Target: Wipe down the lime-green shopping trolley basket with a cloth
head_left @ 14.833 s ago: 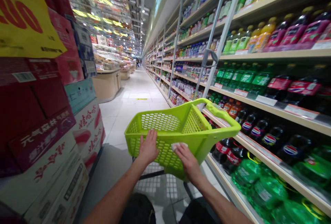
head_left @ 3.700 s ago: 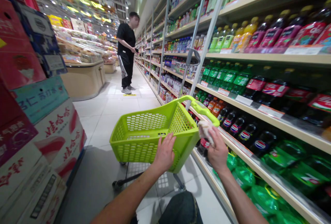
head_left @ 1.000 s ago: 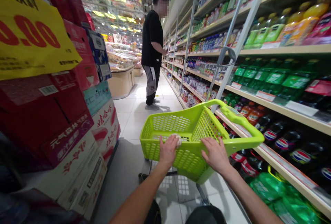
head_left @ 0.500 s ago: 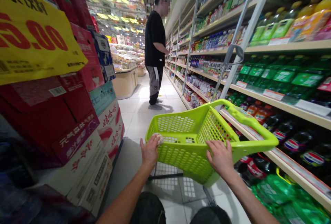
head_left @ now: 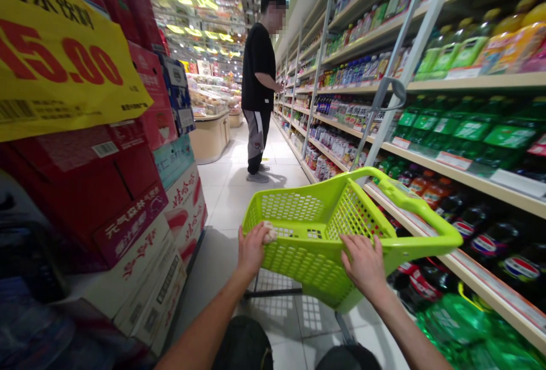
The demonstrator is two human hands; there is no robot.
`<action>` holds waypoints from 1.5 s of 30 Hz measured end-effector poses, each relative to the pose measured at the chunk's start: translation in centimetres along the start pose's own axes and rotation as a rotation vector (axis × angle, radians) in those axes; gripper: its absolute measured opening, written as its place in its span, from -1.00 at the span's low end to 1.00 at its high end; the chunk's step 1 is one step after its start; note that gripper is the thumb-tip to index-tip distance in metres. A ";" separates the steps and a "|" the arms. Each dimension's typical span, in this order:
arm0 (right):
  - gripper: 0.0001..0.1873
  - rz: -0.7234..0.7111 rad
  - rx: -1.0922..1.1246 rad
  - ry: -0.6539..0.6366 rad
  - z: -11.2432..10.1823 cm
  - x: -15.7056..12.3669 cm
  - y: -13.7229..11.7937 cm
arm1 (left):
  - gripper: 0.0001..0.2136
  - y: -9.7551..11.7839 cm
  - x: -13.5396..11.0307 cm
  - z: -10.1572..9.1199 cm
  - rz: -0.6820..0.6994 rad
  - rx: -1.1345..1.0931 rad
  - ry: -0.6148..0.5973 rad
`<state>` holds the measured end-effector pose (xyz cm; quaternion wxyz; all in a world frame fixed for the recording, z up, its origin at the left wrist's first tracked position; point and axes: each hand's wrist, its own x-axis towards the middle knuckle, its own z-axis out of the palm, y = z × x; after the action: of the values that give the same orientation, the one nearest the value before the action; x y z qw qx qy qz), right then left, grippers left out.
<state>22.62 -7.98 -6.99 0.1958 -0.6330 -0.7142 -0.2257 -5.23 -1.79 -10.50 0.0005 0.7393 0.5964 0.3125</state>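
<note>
A lime-green plastic shopping cart [head_left: 302, 264] with a perforated basket stands sideways before me, its handle pointing right. At the basket's near left corner, my left hand [head_left: 251, 251] is closed on a crumpled whitish cloth [head_left: 269, 233], pressed against the rim. The thumb points up along the outer side, and the fingertips are partly hidden by the cloth. Farther right on the same rim, my right hand [head_left: 364, 260] grips the edge, fingers hooked over it and thumb on the outside wall. No goods show inside the basket.
Shelves of bottled drinks [head_left: 478, 131] line the right, close to the cart handle. Stacked drink cartons [head_left: 140, 233] with a yellow price sign [head_left: 63, 57] crowd the left. A person in black [head_left: 258, 74] stands ahead in the tiled aisle, beside a display counter [head_left: 209, 139].
The view has shifted slightly, so everything sits a little lower and to the right. My left hand and the cloth have hardly moved along the rim; the right hand keeps its place.
</note>
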 end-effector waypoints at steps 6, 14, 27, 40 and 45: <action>-0.69 0.021 0.002 0.032 0.2 0.1 -0.4 | -0.53 -2.9 -1.0 0.7 0.004 0.097 0.087; -0.70 0.035 -0.015 0.039 0.5 0.0 -0.1 | -0.60 0.1 -1.3 3.2 -0.034 -0.026 0.151; -0.67 0.064 0.028 0.003 0.0 0.4 -1.3 | -0.49 0.9 -0.2 3.7 0.229 -0.035 0.045; -0.65 0.037 0.072 -0.001 0.1 0.3 -1.0 | -0.60 -0.8 1.5 0.5 -0.116 -0.263 0.072; -0.66 0.047 0.070 0.010 0.2 0.2 -0.9 | -0.66 -1.6 1.6 0.2 -0.309 -0.141 0.091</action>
<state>21.69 -7.80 -7.10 0.2265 -0.6412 -0.7056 -0.1992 -6.44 0.16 -10.50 0.0734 0.6218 0.6791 0.3832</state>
